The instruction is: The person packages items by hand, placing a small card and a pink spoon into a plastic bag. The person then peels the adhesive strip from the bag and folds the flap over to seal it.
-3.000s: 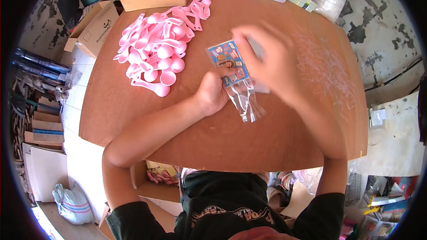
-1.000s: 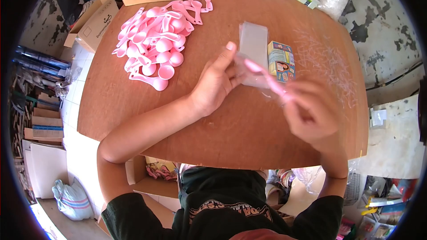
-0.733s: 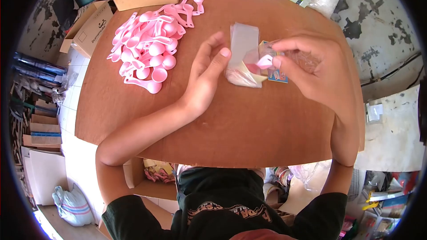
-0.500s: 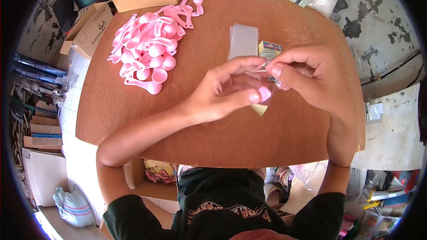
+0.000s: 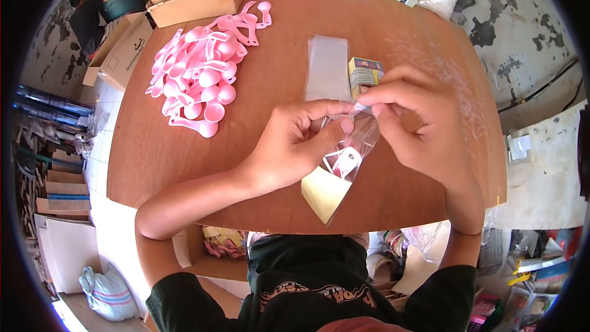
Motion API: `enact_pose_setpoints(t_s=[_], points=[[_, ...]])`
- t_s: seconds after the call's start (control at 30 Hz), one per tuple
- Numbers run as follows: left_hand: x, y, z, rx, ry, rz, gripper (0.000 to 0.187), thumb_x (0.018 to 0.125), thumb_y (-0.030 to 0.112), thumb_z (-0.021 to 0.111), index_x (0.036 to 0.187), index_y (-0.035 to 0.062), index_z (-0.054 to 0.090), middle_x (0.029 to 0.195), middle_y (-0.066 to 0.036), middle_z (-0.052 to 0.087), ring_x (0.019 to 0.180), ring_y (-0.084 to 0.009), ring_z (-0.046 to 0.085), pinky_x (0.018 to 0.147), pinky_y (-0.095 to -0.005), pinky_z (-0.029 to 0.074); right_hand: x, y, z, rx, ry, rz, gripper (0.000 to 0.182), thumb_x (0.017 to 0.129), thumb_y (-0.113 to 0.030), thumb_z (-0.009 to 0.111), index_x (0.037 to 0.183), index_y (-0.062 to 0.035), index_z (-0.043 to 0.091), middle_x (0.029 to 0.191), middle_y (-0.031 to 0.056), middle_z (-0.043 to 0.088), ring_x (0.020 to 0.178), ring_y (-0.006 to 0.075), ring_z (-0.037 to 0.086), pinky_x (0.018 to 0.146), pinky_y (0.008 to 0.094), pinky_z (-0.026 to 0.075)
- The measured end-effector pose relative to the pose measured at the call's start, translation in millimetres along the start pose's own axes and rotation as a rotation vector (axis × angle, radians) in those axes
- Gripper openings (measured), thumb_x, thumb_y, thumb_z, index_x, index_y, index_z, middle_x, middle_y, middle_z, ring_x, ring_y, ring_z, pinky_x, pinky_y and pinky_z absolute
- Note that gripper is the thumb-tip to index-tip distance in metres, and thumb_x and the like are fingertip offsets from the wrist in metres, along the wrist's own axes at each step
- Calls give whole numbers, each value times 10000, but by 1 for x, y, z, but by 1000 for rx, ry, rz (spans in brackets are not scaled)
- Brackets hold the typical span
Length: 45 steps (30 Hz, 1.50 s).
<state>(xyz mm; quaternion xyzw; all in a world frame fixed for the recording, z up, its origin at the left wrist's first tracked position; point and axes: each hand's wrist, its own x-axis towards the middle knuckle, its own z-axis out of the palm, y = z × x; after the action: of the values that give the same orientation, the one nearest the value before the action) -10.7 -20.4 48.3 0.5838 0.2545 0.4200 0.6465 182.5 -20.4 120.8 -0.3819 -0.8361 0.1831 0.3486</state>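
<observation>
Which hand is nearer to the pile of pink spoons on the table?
Left. The left hand is just right of the pile of pink spoons and closer to the person; the right hand is farther right, past the left one.

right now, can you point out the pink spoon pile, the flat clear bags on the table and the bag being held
pink spoon pile (image 5: 209, 77): head view, a spoon's bowl
flat clear bags (image 5: 327, 66): head view, middle of the top bag
held bag (image 5: 326, 193): head view, its pale yellow lower part
</observation>
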Motion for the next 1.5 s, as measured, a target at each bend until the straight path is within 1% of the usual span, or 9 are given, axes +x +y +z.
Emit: enact_pose_setpoints(t_s=[0.4,0.5,0.67,0.7,0.8,1.0,1.13,1.27,1.5], points=[[-4,11,6,451,-94,-14,267,918,10,556,1181,-24,590,758,-5,658,599,-8,501,487,-208,400,-8,0,14,-691,-57,-294,127,635,-73,701,629,-57,576,762,12,516,691,172,554,519,297,456],[-2,9,5,574,-158,24,184,825,-11,589,1003,-53,610,638,-130,596,551,-123,567,523,-282,446,-9,6,20,-706,-68,-310,147,589,-52,691,603,-53,545,704,20,478,690,185,555,514,301,452],[1,-10,4,428,-48,132,312,825,-13,595,1136,-36,604,672,-165,630,537,-135,583,515,-282,453,-5,38,15,97,36,-13,72,642,-14,665,661,-25,597,705,46,553,693,142,559,556,271,449],[1,2,1,479,-140,-17,375,899,-23,558,1273,-18,530,845,-70,703,748,-20,574,621,-195,467,-9,44,18,308,73,106,32,712,-8,655,713,-23,627,743,52,608,694,110,557,602,251,446],[1,-4,-2,353,-118,32,358,923,-1,548,1279,-24,519,894,-74,700,777,-38,591,645,-198,480,-14,49,8,628,234,351,44,769,-56,642,740,-24,635,769,49,625,687,105,554,641,252,446],[5,-3,-1,133,105,165,310,913,-24,546,1221,-59,533,942,-119,696,786,-88,639,664,-221,534,-1,116,-95,1265,110,-109,114,839,-135,549,866,-32,590,833,88,638,754,195,592,698,323,477],[6,-5,0,235,151,117,286,896,-18,565,1179,-66,565,899,-131,701,727,-87,642,625,-233,539,-16,167,-104,920,264,179,139,855,-147,572,889,-21,617,867,81,643,763,169,595,719,308,477],[9,-10,-2,306,119,51,283,875,-7,583,1152,-68,585,883,-141,702,702,-95,651,610,-237,539,-24,110,-51,417,-21,397,181,847,-104,668,1005,-16,665,889,56,640,805,120,595,705,284,481],[10,-18,0,385,67,71,291,849,0,594,1136,-51,609,858,-143,698,719,-136,673,630,-265,540,-11,36,-3,-107,26,-150,261,750,-123,763,970,-18,670,900,88,622,801,188,610,687,291,475]])
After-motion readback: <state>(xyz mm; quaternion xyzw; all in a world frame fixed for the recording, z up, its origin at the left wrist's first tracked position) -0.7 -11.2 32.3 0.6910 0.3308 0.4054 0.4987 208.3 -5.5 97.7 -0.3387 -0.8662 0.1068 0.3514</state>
